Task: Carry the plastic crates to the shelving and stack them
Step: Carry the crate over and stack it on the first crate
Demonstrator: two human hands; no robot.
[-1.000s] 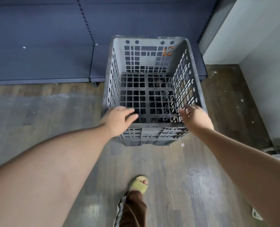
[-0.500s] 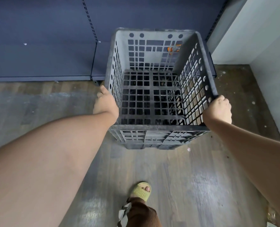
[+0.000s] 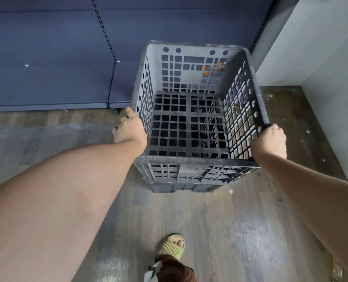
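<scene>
One crate, two hands: left hand, right hand; one sandal.

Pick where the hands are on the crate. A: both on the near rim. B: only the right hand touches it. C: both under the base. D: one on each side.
D: the left hand holds the crate's left wall and the right hand grips its right rim.
</scene>
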